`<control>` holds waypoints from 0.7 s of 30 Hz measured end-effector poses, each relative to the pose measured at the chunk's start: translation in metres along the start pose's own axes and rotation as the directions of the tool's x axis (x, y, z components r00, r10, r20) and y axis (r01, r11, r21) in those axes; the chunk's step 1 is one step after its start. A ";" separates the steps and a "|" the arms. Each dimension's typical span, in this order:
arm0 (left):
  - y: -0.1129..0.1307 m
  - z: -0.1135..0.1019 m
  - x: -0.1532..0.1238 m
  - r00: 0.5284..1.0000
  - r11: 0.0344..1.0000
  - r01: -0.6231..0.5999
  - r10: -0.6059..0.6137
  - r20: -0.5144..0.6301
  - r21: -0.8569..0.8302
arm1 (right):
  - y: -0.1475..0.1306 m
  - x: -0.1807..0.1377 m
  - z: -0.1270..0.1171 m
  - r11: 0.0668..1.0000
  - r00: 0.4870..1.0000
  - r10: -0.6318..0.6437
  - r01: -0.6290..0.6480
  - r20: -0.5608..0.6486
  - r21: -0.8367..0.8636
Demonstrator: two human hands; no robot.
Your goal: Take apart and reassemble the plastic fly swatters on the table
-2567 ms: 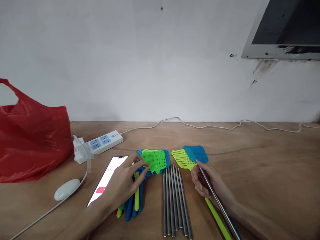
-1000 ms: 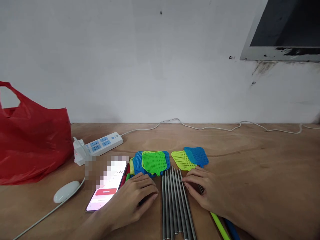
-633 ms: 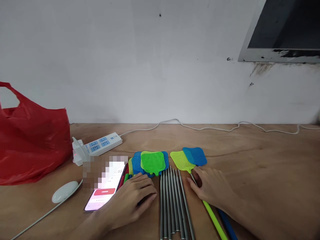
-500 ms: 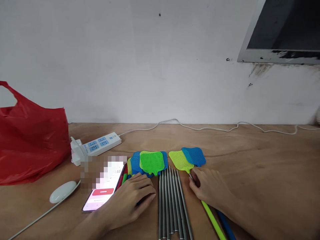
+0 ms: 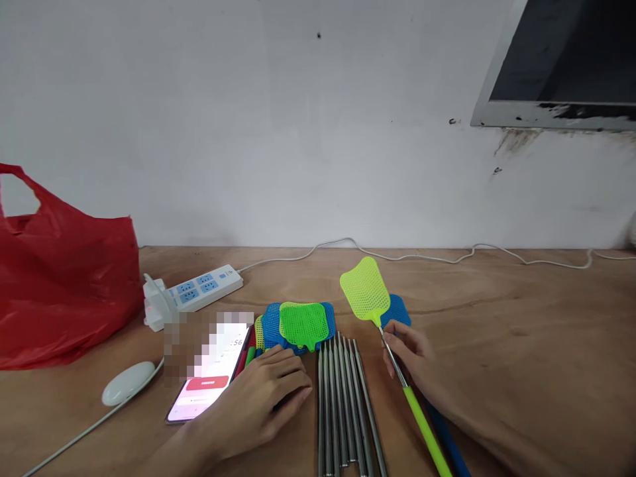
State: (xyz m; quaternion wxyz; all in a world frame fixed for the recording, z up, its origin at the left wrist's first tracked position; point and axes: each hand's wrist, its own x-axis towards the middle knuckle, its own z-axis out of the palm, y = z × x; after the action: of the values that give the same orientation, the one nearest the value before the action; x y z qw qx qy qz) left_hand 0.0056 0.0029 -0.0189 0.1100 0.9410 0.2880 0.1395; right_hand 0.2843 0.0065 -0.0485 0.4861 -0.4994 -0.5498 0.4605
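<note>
While the right hand [image 5: 410, 354] pinches the lime swatter [image 5: 366, 289] in its fingers, right of the metal rods [image 5: 342, 404], a steady hold high on the shaft [image 5: 396, 364] should prevent twisting. The left hand [image 5: 273, 397] lies over the swatter pile [image 5: 304, 324], grip unclear. Since the earlier frame, the lime swatter has risen off the counter [image 5: 521, 331].

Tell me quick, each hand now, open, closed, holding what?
Left hand: curled beside the metal rods; whether it's holding anything can't be told.
Right hand: closed, holding the yellow-green fly swatter by its metal shaft.
</note>
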 end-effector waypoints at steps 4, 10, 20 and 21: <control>-0.001 0.000 0.000 1.000 1.000 0.002 -0.002 -0.002 -0.006 | -0.004 -0.001 0.000 0.941 0.981 0.194 -0.186 0.002 0.282; 0.000 -0.001 -0.001 1.000 1.000 0.002 -0.002 0.003 -0.030 | -0.014 -0.003 0.003 0.797 0.962 0.265 -0.256 0.063 0.547; 0.011 -0.006 0.000 0.993 0.957 0.095 -0.111 -0.042 -0.275 | -0.013 -0.005 0.007 0.609 0.935 0.348 -0.284 0.071 0.740; 0.013 -0.007 0.000 0.990 0.938 0.113 -0.133 -0.039 -0.328 | -0.014 -0.006 0.008 0.593 0.933 0.352 -0.281 0.071 0.754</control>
State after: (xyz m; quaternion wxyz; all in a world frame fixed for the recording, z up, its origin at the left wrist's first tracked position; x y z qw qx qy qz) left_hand 0.0099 -0.0067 -0.0087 0.2630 0.8856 0.3225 0.2062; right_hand 0.2752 -0.0008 -0.0359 0.5820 -0.3610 -0.1899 0.7035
